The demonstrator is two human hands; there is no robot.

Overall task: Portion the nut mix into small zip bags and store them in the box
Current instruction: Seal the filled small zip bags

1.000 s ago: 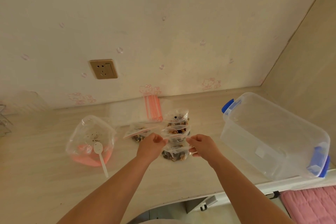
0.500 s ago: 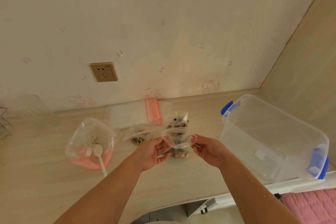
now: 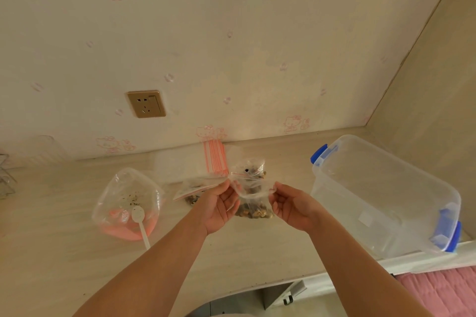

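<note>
Centre of frame: both hands raised above the desk, palms turned up toward the camera, holding one small zip bag between them. The left hand pinches the bag's upper left corner with thumb and fingertips, the other fingers loosely curled. The right hand pinches the upper right corner the same way, fingers curled in. The bag hangs between the two grips with its mouth spread open at the top (red zip line visible along the far lip); the nut mix sits in its lower part.

Just behind the held bag, a second filled zip bag rests on the desk. Left of the left hand, partly hidden by it, lies another filled bag, flat on the surface. A stack of empty zip bags with red strips lies near the wall, upper centre of the desk.

Left of frame: a large clear bag with pink lower part, only crumbs inside, and a white plastic spoon resting against it.

Right of frame: the clear storage box with blue latches, well apart from the hands, tilted toward the camera; no bags visible in it.
</note>
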